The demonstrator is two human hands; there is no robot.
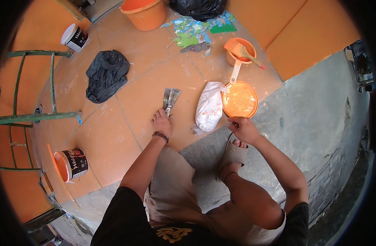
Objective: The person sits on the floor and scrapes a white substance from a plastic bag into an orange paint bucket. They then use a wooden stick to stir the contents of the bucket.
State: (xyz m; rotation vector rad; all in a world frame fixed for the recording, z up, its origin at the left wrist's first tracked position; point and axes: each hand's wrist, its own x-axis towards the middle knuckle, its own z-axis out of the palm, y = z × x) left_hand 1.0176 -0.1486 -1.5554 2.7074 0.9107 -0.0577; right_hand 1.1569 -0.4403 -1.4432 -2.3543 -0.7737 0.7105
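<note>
My left hand (161,121) is on the tiled floor with its fingers on the handles of paint-spotted putty knives (170,98). My right hand (241,126) has its fingers closed at the near rim of a round orange-coated lid (240,99). Between my hands lies a long white plastic bundle (209,106) with orange smears, touching the lid. Behind the lid, an orange dipper (235,69) with a white handle has a wide orange-smeared brush (241,49) laid across it.
Paint buckets (75,37) stand left, one with a stick (55,159), beside green metal frames (37,118). A dark cloth (106,76), orange tub (142,18), black bag (198,7) and paint flakes (188,33) lie farther off. An orange wall (307,37) and grey concrete edge (302,123) border the right.
</note>
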